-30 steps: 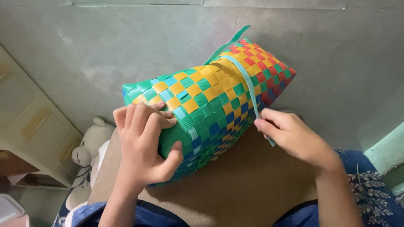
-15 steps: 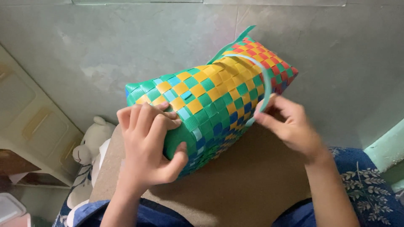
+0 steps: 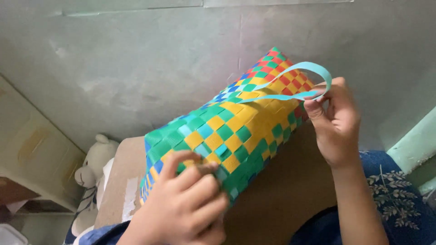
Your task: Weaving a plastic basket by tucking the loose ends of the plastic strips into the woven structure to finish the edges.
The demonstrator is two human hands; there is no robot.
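Note:
A woven basket [image 3: 236,131] of green, yellow, blue and red plastic strips lies on its side across a brown board [image 3: 281,199] on my lap. My left hand [image 3: 186,208] grips its near green and yellow end, fingers curled over the weave. My right hand [image 3: 334,122] is at the far red end, pinching a loose light-blue strip [image 3: 299,79] that loops up and over the basket.
A white soft toy bear [image 3: 93,168] leans at the lower left beside the board. A pale cabinet [image 3: 32,154] stands at the left. A grey-green floor [image 3: 136,68] fills the background. My blue patterned clothing [image 3: 395,199] shows at the right.
The basket has tilted and shifted right. My right hand rose along its far end and pulled the light-blue strip up into a loop. My left hand slid down to the near end.

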